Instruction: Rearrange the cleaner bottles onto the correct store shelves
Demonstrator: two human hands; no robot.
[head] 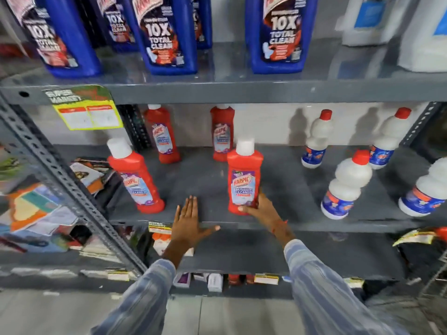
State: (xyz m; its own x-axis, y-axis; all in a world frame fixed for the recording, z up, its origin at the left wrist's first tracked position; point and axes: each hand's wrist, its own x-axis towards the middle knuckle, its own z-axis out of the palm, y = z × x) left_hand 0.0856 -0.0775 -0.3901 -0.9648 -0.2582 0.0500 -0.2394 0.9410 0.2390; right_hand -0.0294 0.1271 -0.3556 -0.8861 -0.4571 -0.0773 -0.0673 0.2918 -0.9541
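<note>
A red cleaner bottle (pixel 244 177) with a white cap stands upright near the front of the grey middle shelf (pixel 205 187). My right hand (pixel 262 210) is wrapped around its base from the right. My left hand (pixel 187 220) lies flat on the shelf's front edge, fingers spread, holding nothing. Three more red bottles stand on the same shelf: one at the front left (pixel 136 177) and two at the back (pixel 162 134) (pixel 222 132). Several white bottles with red caps (pixel 346 187) stand on the right half. Big blue bottles (pixel 167 32) fill the top shelf.
A slotted grey upright (pixel 65 187) slants down the left side. Left of it lie packets and printed paper goods (pixel 36 209). A yellow price tag (pixel 89 114) hangs from the top shelf edge. White jugs (pixel 425 32) stand at the top right. Small boxes (pixel 215 281) sit on lower shelves.
</note>
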